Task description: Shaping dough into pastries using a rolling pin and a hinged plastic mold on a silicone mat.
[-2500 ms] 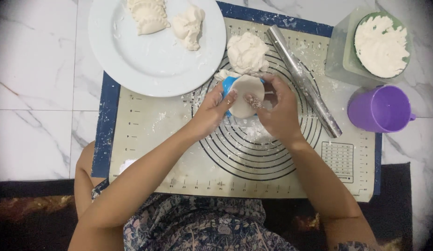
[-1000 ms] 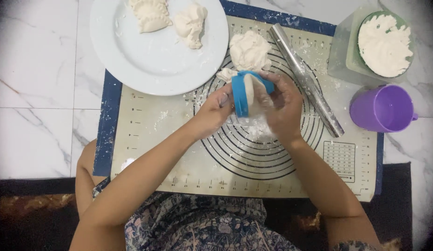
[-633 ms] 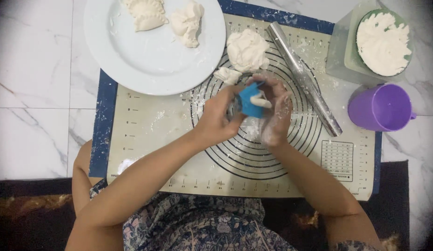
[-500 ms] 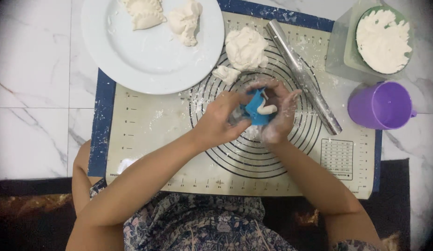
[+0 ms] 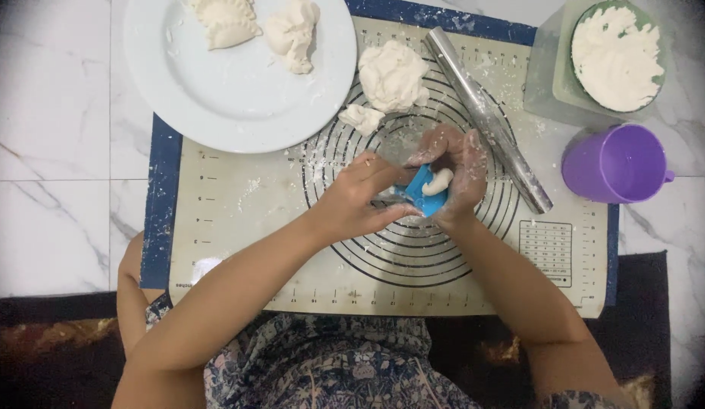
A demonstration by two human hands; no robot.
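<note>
A patterned garment is seen at the bottom edge, w/ both forearms reaching up over the baking mat, which is laid on a marble floor. At mat centre, a blue dumpling press is held folded between both hands, approx. over the printed rings. The left hand is closed on the press's left side, fingers curled narrow round it. The right hand, dusted w/ flour, is wrapped over the top and right, fingers bent tight. A bit of white dough is seen poking from the press.

Just beyond, a small dough scrap and a bigger dough lump are set on the mat. A steel rolling pin is laid diagonally to the right. Further right, a purple cup and a flour bowl are found. At top left, a white plate is loaded w/ two shaped dumplings.
</note>
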